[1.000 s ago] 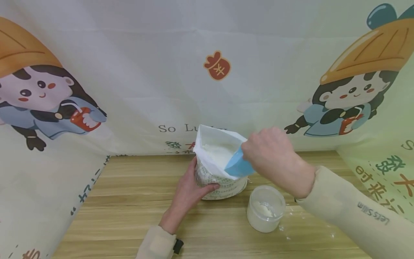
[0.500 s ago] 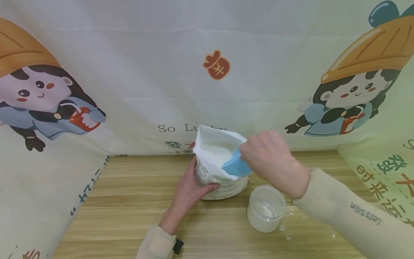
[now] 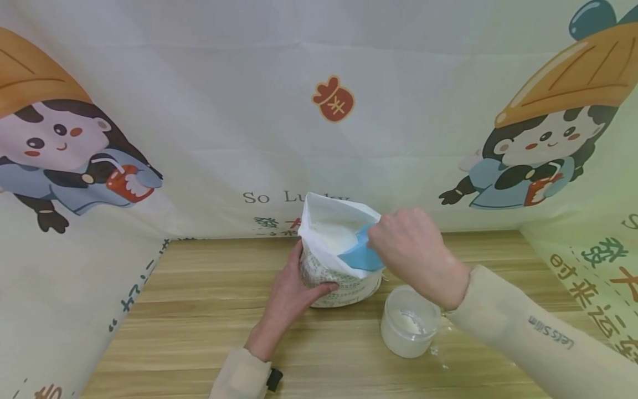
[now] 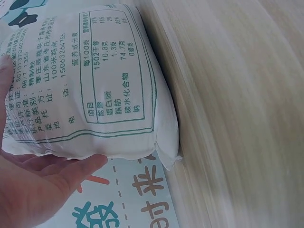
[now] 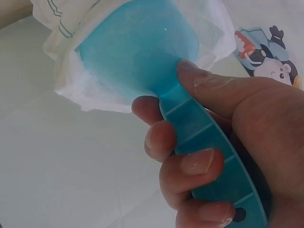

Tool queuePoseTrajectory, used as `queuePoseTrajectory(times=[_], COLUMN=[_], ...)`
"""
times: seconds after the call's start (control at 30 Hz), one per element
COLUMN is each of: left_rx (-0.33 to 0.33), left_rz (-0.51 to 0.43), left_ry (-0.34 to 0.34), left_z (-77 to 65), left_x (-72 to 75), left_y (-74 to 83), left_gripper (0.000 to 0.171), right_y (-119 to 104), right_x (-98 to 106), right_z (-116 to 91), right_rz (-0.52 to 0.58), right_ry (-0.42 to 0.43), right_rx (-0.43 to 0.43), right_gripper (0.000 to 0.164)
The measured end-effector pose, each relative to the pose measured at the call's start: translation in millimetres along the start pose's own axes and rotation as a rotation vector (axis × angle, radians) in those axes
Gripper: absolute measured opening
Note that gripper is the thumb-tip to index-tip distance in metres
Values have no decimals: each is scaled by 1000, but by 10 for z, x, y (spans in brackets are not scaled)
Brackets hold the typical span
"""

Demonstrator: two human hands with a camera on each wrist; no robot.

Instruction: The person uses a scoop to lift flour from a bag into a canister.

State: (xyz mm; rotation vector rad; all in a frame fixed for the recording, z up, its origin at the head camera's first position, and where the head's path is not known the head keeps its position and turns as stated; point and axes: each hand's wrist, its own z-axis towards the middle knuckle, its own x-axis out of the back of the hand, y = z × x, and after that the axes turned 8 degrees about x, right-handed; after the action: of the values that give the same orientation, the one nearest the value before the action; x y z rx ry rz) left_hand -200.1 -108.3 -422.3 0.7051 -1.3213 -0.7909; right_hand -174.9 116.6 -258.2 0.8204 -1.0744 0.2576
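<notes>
An open white flour bag [image 3: 319,266] with green print stands on the wooden table, white flour [image 3: 339,235] showing inside its mouth. My left hand [image 3: 291,291] holds the bag's left side, thumb in front and fingers behind; the left wrist view shows the printed bag [image 4: 90,80] between them. A blue plastic scoop [image 3: 361,255] reaches into the bag's mouth, its bowl low at the near right rim. My right hand [image 3: 408,249] grips the handle, fingers wrapped round it and thumb near the bowl in the right wrist view, where the scoop [image 5: 142,42] hides the flour.
A clear round tub [image 3: 410,324] with some white powder in it stands right of the bag, below my right forearm. White specks [image 3: 435,350] lie on the table [image 3: 199,310] beside it. A printed cloth backdrop [image 3: 239,100] rises behind and at both sides.
My right hand has moved slightly left and down, pushing the scoop a little deeper into the flour bag. The left hand and the tub stay where they were.
</notes>
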Motion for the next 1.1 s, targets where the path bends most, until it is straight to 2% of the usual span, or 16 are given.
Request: queuePoseTrajectory(times=[0.23, 0.4, 0.6, 0.8, 1.1], left_rx=[4, 3, -5, -3, 2], left_rz=[2, 5, 6, 4, -5], left_ry=[3, 4, 0, -1, -2], left_z=[-1, -2, 2, -3, -1], left_x=[-1, -4, -4, 0, -6], left_y=[-7, -14, -8, 1, -8], left_gripper=[115, 116, 115, 114, 115], right_y=[-23, -36, -42, -33, -17], right_x=[-89, -140, -194, -260, -357], right_z=[-26, -31, -21, -29, -28], right_rz=[-5, -15, 38, 98, 115], right_ry=[58, 68, 65, 65, 95], right_rx=[9, 14, -36, -74, -108], right_gripper=[43, 41, 47, 46, 49])
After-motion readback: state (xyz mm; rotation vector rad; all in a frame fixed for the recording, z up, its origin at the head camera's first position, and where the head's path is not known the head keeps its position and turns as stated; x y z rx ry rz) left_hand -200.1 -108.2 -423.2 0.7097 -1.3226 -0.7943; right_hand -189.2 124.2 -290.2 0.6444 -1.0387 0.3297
